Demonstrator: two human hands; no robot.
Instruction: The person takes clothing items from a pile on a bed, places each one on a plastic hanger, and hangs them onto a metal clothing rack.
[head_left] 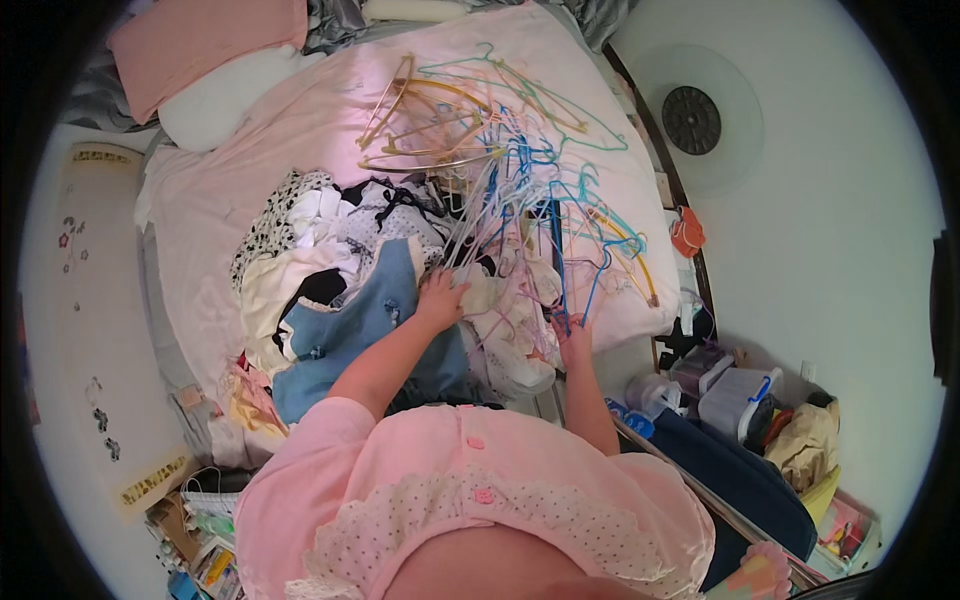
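Spreading across the middle of the view, a bed with a pale pink sheet carries a heap of clothes at nine o'clock and a tangle of hangers between twelve and two. A pink pillow lies between ten and eleven o'clock, overlapping a white pillow. At nine stands a white panel with small flower pictures; a pale wall rises at three, and plastic boxes sit toward four. The left forearm slants up from seven o'clock, its hand lying palm down between a blue garment and the white hangers; whether its fingers grip anything, I cannot tell. The right forearm rises from about five o'clock, and the right hand has its fingers closed on the lower end of a blue hanger.
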